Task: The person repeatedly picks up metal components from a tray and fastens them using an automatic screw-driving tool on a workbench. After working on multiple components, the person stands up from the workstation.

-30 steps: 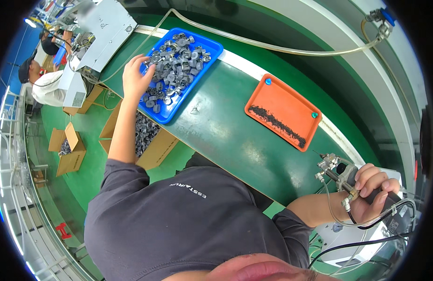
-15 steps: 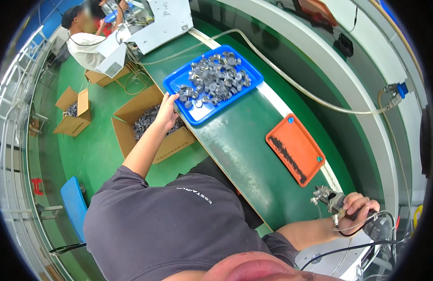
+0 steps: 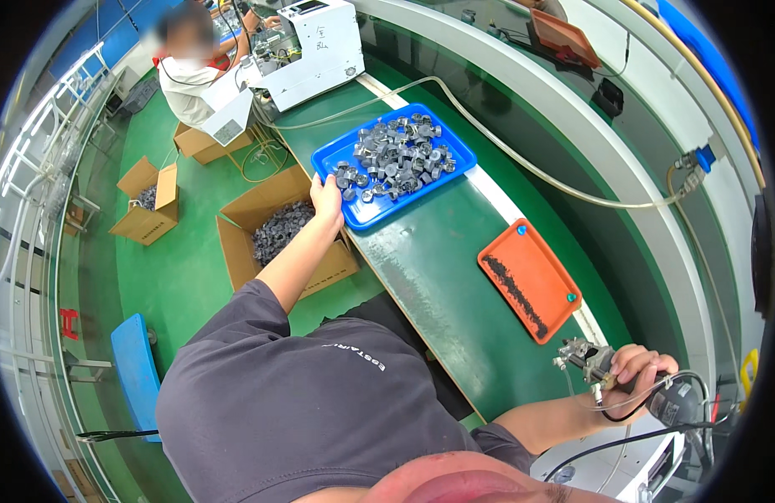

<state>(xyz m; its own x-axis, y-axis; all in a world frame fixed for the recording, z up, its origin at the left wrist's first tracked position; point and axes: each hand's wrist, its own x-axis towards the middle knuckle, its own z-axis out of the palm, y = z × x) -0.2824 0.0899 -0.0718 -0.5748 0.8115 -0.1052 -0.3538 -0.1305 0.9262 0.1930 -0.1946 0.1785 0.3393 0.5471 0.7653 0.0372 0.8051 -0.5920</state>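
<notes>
My left hand (image 3: 326,201) is at the near left corner of a blue tray (image 3: 372,225), its fingers and thumb closed on the rim. Small grey round parts with metal pieces (image 3: 396,155) are heaped in the tray, several of them close to my fingertips. At the lower right, my right hand (image 3: 643,367) is wrapped round the dark cylindrical body of a metal-headed device (image 3: 590,359) with thin hoses and cables attached. Part of its body is hidden by my fingers.
An orange tray (image 3: 548,281) with a strip of small dark pieces lies on the green table (image 3: 412,264). Cardboard boxes (image 3: 236,256) of grey parts stand on the floor at left. A clear hose (image 3: 521,155) crosses behind. A co-worker (image 3: 186,88) sits by a white machine (image 3: 329,54).
The view has shifted slightly, so the far machine and blue tray appear lower and further right. My left hand stays at the tray's rim; my right hand keeps its grip.
</notes>
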